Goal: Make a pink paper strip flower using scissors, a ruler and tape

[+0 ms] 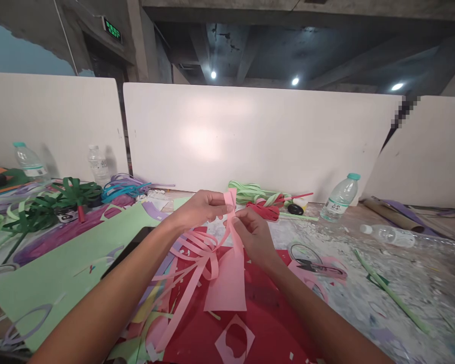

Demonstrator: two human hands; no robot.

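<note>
My left hand (207, 206) pinches the upper end of a pink paper strip (232, 198), which stands up between my two hands. Just below it, my right hand (251, 231) has thumb and fingers closed on the same strip. A bundle of looped pink paper strips (201, 247) hangs to the left under my hands. Behind and below them is a wider pink paper piece (227, 288) over a red sheet (267, 308). Nearer to me lies a pink paper square with a round hole (219, 343).
Thread snips (314, 266) lie right of the red sheet. A dark phone (129, 247) rests on a green sheet (87, 258) at left. Green (246, 191) and red strip bundles (263, 210), a plastic bottle (340, 199) and a white partition (258, 136) stand behind.
</note>
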